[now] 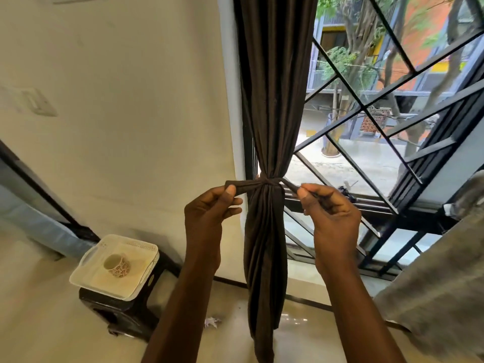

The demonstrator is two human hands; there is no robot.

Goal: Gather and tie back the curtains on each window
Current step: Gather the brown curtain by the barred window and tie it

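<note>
Matt brown cloth curtain (pixel 272 100), glossy pale floor (pixel 39 323), black metal window grille (pixel 364 108)

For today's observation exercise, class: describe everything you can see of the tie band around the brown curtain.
The tie band is a narrow strip of dark brown cloth, matching the curtain. It wraps the gathered curtain at its narrowest point, cinching the folds, and crosses itself at the front as if knotted. Its two ends stretch out sideways, roughly level. The left hand pinches the left end and the right hand pinches the right end, each in a thumb-and-finger grip. It hangs beside the window frame.
</note>
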